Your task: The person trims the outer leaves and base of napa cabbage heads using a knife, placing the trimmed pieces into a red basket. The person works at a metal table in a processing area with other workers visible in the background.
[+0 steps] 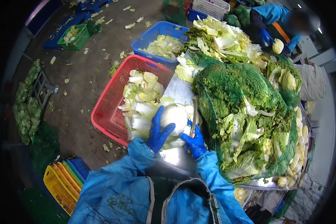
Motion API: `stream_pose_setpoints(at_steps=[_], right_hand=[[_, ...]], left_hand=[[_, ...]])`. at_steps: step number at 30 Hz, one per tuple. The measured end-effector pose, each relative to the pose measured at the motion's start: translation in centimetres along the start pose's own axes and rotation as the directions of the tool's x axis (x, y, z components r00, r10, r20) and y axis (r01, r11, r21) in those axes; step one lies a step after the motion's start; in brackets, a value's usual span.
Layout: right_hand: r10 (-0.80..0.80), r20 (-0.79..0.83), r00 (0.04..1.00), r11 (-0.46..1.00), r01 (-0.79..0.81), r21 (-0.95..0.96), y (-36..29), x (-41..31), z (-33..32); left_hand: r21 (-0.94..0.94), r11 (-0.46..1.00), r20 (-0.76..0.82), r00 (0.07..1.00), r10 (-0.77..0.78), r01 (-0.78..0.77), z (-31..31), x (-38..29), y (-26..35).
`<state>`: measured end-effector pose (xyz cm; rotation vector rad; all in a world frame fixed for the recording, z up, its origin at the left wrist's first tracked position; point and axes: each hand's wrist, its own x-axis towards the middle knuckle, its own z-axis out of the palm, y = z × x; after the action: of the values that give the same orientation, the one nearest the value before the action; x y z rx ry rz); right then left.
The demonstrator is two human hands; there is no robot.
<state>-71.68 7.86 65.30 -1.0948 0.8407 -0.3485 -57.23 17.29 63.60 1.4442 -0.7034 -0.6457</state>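
Note:
My left hand (159, 133), in a blue glove, lies with thumb and fingers spread against the left side of a pale trimmed cabbage head (174, 119). In my right hand (195, 142), also gloved in blue, is a knife (195, 114) with a light-coloured handle. Its blade points away from me, just right of the cabbage. Pale loose leaves (173, 143) lie under and around the head on a metal table (179, 89). Beside my left hand, more cut leaves (141, 96) fill part of a red plastic basket (106, 117).
Cabbages in green mesh sacks (240, 84) crowd the right side. A blue crate (145, 30) of leaves stands beyond the red basket. Stacked crates (63, 179) are at lower left. A co-worker (271, 19) at upper right has a blue-gloved hand near a cabbage. Leaf scraps litter the floor (81, 84).

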Motion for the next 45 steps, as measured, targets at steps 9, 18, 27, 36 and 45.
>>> stream_pose_setpoints(at_steps=[9,18,27,36,45], right_hand=[[-0.119,0.197,0.973,0.96,0.163,-0.226,-5.0,3.0,-2.7],[-0.01,0.194,0.981,0.971,0.056,-0.231,-3.9,9.9,-2.0],[0.016,0.385,0.923,0.455,0.336,-0.825,-3.8,12.7,-0.1],[-0.299,0.035,0.954,0.813,0.274,-0.514,-5.4,11.8,-1.5],[0.337,0.16,0.928,0.938,-0.315,-0.145,-2.2,4.8,0.3]], left_hand=[[-0.187,0.977,0.005,0.994,-0.105,0.104,1.1,-2.3,-2.3],[-0.113,0.988,0.036,0.995,-0.098,0.101,1.0,-3.7,-1.6],[0.02,1.0,0.069,0.998,-0.014,0.013,2.4,-4.3,-1.5],[-0.094,0.995,0.098,0.995,-0.009,0.018,-0.8,-5.3,-2.5],[-0.123,0.939,0.102,0.946,-0.309,0.32,-5.3,-7.2,1.4]])
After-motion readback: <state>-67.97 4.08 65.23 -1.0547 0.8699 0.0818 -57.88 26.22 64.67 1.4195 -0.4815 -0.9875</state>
